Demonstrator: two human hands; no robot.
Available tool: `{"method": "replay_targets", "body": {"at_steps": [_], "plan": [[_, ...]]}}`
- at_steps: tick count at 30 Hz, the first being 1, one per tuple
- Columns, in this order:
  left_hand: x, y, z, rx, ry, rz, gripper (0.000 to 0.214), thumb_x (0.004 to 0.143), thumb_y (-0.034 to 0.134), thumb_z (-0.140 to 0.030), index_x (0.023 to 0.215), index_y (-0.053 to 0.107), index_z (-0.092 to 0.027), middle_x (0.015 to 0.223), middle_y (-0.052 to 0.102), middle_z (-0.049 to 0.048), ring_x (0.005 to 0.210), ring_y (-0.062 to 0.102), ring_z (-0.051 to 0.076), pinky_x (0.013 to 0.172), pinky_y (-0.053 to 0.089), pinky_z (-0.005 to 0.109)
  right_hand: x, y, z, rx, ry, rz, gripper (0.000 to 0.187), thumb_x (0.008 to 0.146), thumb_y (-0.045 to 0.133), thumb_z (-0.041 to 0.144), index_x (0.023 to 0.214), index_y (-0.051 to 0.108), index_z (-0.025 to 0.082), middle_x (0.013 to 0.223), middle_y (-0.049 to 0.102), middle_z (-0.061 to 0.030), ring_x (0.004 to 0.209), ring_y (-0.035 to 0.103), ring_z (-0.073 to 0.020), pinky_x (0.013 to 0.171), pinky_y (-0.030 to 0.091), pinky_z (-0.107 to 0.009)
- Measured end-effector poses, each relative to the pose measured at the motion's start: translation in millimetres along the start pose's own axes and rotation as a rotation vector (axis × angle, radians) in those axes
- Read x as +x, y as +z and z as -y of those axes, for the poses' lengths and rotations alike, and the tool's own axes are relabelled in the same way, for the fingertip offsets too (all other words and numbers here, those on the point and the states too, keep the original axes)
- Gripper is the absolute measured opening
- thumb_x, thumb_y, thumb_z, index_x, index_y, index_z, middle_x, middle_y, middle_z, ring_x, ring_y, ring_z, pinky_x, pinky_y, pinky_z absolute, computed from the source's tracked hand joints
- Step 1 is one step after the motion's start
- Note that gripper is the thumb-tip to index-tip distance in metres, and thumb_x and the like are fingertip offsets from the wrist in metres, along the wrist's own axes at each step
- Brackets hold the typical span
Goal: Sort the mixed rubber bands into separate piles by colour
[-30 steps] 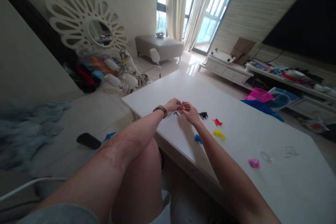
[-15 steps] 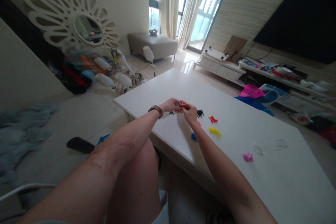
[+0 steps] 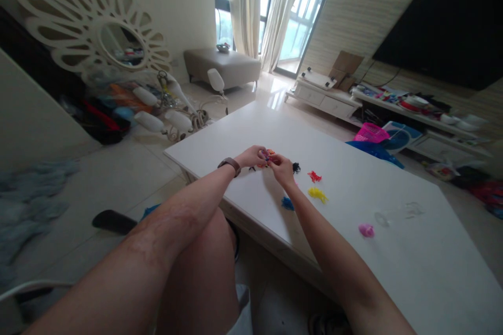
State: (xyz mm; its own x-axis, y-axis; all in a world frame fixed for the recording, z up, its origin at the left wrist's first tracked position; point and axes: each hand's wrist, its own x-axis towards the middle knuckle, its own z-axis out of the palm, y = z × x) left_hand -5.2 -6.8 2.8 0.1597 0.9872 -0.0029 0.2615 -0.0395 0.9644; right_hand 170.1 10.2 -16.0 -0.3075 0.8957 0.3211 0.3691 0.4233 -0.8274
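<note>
My left hand, a watch on its wrist, pinches its fingers together over the white table. Fingertip to fingertip with it, my right hand is closed too. What they hold is too small to make out; a blue speck shows between them. A red-and-orange cluster of small pieces is partly hidden behind the fingers. Right of my right hand lies a black bunch of small pieces, then a red bunch and a yellow bunch. Beside my right forearm sits a blue bunch.
A pink object and a clear container lie on the table's right part. Beyond the table stand a grey bench, a chandelier with white shades, a low white cabinet and a pink basket.
The view has shifted slightly, so everything sits a little further left. My hands stay together at the same place, with small finger movements; the blue speck shows more clearly between them.
</note>
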Motion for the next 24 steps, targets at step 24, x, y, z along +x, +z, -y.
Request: {"method": "replay_targets", "body": {"at_steps": [24], "plan": [[-0.5,0.0,-2.8,-0.100,0.076,0.140,0.045,0.058,0.079,-0.010,0.102,0.070,-0.009,0.067,0.066,-0.0016,0.060,0.057,0.010,0.055,0.040,0.018,-1.2,-17.6,5.4,-0.277,-0.246,0.133,0.016,0.083,0.057,0.010,0.080,0.071,0.019,0.085,0.072,-0.0059,0.077,0.062,-0.0190,0.077,0.047,-0.030]]}}
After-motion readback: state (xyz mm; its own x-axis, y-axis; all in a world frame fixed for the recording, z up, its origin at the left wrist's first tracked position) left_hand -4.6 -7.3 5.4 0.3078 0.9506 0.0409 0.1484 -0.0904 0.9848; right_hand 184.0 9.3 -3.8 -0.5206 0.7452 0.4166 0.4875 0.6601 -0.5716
